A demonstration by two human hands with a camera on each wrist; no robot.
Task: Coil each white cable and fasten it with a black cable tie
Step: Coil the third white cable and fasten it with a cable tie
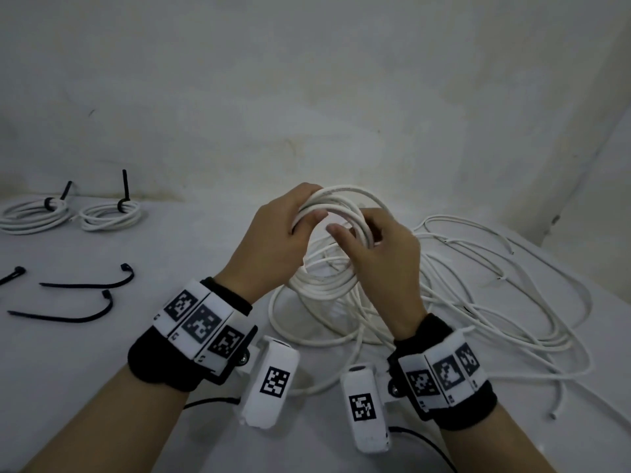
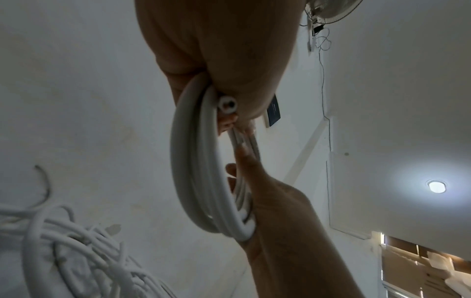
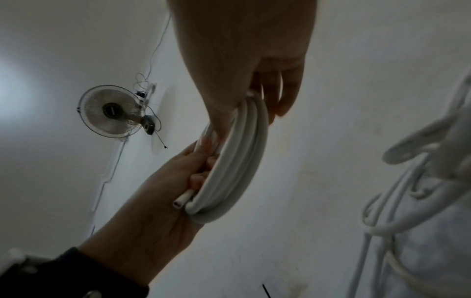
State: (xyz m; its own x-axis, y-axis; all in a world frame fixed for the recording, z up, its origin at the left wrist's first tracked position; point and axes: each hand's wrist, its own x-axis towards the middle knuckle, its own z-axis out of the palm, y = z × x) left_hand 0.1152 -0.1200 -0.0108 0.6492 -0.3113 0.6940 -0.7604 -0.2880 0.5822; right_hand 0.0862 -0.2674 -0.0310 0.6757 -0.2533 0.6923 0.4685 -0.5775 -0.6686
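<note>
Head view: left hand (image 1: 273, 240) and right hand (image 1: 382, 254) fingers clasp white cable coil (image 1: 336, 203).

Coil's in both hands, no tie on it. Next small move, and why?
Probably the left hand keeps its grip on the coil while the right hand lets go and reaches for a loose black cable tie. The loops look gathered, the cut end is tucked in, and nothing binds them.
</note>
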